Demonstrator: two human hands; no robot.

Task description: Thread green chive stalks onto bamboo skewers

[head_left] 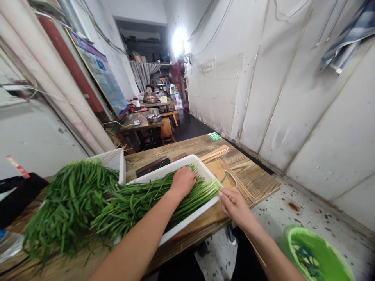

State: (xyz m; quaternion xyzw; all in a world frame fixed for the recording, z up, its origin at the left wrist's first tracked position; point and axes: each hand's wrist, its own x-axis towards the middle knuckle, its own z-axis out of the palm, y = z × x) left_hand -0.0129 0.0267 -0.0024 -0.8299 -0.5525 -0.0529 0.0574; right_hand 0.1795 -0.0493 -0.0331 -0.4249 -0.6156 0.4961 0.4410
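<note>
A white tray (202,208) on the wooden table holds a long bunch of garlic chives (146,199), pale stem ends towards the right. My left hand (184,181) lies over the bunch, fingers curled down onto the stems; its fingertips are partly hidden. At the tray's right corner my right hand (233,203) is closed in a pinch. A thin bamboo skewer (259,251) runs back from it beneath my forearm, and its front tip cannot be made out. Close to the right fingers are a cutting board (215,169) and a short green stem (225,177).
More chives (70,199) spill over a second white tray (121,166) at left. Loose skewers (216,153) lie on the table (258,175). A dark knife-like block (152,167) sits behind the tray. A green bucket (325,249) stands on the floor; a person (149,93) sits farther back.
</note>
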